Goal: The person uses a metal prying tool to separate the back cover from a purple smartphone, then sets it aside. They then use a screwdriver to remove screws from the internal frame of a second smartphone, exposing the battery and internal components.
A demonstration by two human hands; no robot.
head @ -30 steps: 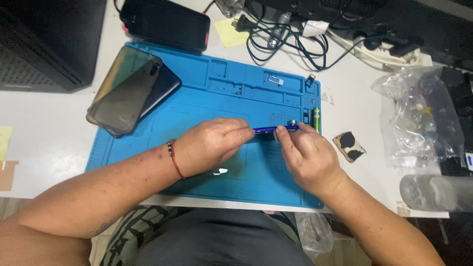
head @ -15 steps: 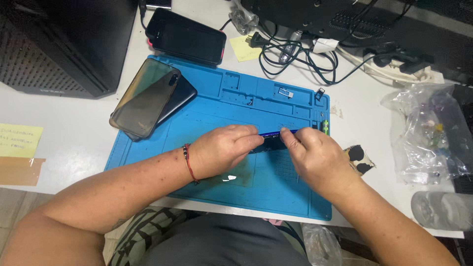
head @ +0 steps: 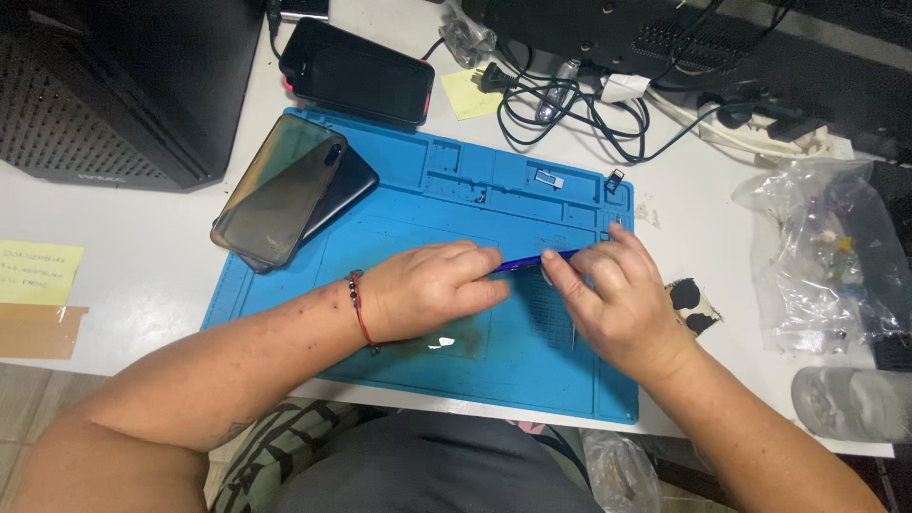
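Left hand (head: 427, 290): palm down on the mat (head: 399, 204), fingers curled onto one end of the tool (head: 532, 261), likely to steady it.
Right hand (head: 617, 299): fingertips pinched on the tool's other end.
Tool: slim blue rod, level between both hands, mostly hidden.
Mat: blue, moulded trays along the far edge, on the table (head: 123, 242).
Phones (head: 290, 190): stacked on the mat's far left corner, aside.

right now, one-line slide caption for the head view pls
Both hands, left hand and right hand, grip a thin blue tool over a blue work mat, phones beside it.
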